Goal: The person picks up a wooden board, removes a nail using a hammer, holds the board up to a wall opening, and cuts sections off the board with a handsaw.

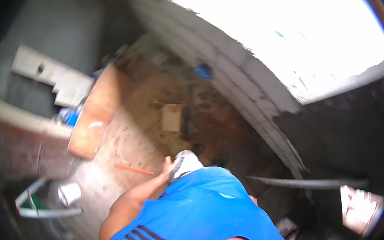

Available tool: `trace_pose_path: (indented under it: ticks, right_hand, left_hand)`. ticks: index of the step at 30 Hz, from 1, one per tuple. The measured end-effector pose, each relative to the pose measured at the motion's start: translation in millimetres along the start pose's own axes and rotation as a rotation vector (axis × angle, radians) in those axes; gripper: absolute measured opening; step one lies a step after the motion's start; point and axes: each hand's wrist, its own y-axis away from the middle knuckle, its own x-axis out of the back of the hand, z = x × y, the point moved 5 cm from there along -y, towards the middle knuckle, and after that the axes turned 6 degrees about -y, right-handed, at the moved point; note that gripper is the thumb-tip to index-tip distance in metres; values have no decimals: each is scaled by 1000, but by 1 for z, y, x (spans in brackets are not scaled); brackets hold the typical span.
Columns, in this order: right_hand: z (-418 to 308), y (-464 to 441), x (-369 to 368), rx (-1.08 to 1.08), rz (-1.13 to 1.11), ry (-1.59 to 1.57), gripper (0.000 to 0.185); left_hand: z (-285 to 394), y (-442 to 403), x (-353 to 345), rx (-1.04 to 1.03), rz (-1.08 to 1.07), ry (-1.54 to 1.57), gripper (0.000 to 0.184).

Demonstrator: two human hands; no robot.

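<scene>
Blue shirt (204, 197) filled the near middle. Beside pale legwear (189, 162), the left hand (167, 165) was too blurred to tell finger spread or hold; the right hand was hidden. Just left, a slim, straight, orange-red strip (133, 168) lay on the floor (88, 179).

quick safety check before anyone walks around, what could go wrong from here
The red stick lies on the floor near the left hand, so someone might step on it and slip. The pale flat piece ahead could catch a foot. The white bucket off to the left might get knocked by a step that way.
</scene>
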Motion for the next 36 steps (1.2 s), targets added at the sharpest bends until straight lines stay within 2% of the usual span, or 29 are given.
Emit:
trace_pose_path:
  ticks: [1, 2, 3, 4, 5, 7, 10, 13, 15, 19, 21, 23, 25, 26, 28, 31, 33, 34, 36]
  right_hand:
    - [2, 3, -14, 8, -24, 42, 20]
    - [4, 8, -20, 8, -33, 65, 20]
    - [8, 15, -20, -7, -24, 74, 20]
    - [3, 19, -25, -12, -11, 88, 19]
    - [-6, 24, -30, -13, 2, 98, 19]
    - [-25, 26, -33, 1, 40, 105, 18]
    - [-63, 22, -40, 61, 60, 125, 17]
    - [-117, 26, -59, 124, 46, 175, 18]
    - [-124, 15, -61, 105, 110, 11, 17]
    - [-132, -6, -58, 154, 26, 150, 15]
    - [-128, -17, -62, 129, -77, 215, 16]
    - [-123, -29, -64, 177, -137, 128, 12]
    - [-114, -32, -63, 123, -60, 51, 11]
    - [-103, -40, -61, 5, -94, 27, 14]
    - [-87, -60, -55, -27, -115, 58, 13]
    - [-62, -71, -50, -77, -112, 129, 15]
    - [-58, -70, -54, -57, -93, 175, 16]
    - [-52, -69, -53, -69, -87, 175, 16]
    - [-47, -67, -53, -64, -102, 170, 17]
  left_hand:
    - [-1, -10, 8, -93, 4, -112, 54]
    - [-10, -32, 2, -146, -112, -114, 47]
    - [-24, -43, -4, -142, -118, 22, 43]
    - [-31, -56, -5, -250, -179, -24, 47]
    - [-53, -78, -17, -187, -280, -25, 50]
    - [-63, -76, 0, -114, -290, -49, 54]
    - [-90, -86, 22, -125, -151, -114, 60]
    - [-109, -84, 53, -35, -146, -41, 67]
    - [-116, -68, 76, 61, -152, 114, 69]
    - [-145, -55, 89, 75, -70, 37, 69]
    - [-154, -42, 86, 92, -57, 48, 68]
    - [-161, -19, 84, 153, -55, 131, 67]
    - [-174, 3, 71, 161, -29, 93, 67]
    - [-181, 15, 61, 164, -12, 97, 64]
    - [-201, 26, 35, 163, -12, 81, 61]
    - [-253, 36, -15, 83, -172, 1, 51]
    - [-271, 57, -27, -158, 65, 112, 42]
    - [-273, 66, -25, -157, 86, 194, 41]
    - [-278, 75, -22, 100, -30, 482, 40]
